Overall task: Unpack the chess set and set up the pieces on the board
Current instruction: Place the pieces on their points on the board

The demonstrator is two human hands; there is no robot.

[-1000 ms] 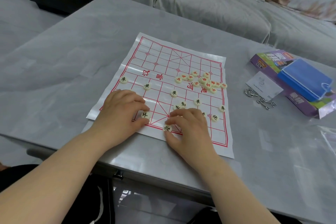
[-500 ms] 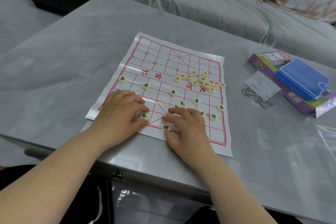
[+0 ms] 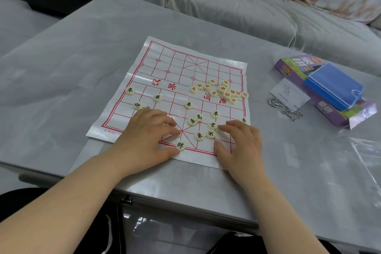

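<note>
A paper chess board [image 3: 175, 76] with red lines lies on the grey table. Cream discs with black characters are spread over its near half, among them one [image 3: 180, 145] on the near edge line. A pile of red-lettered discs [image 3: 224, 90] sits by the board's right edge. My left hand [image 3: 148, 136] rests palm down on the near left of the board, its thumb tip touching the near-edge disc. My right hand [image 3: 239, 142] rests on the near right corner, fingertips beside two black-lettered discs [image 3: 211, 130]. Neither hand lifts a piece.
To the right lie a purple box [image 3: 329, 109] with a blue pouch [image 3: 334, 88] on it, a white card [image 3: 288, 95], a metal wire puzzle [image 3: 288, 109] and clear plastic [image 3: 367, 156]. A covered sofa [image 3: 226, 2] stands behind the table. The table edge [image 3: 185, 200] is near me.
My right hand moved right, off the near-edge disc, uncovering several black-lettered discs. My left hand slid right; its thumb now meets that disc, and the disc it held is out of sight.
</note>
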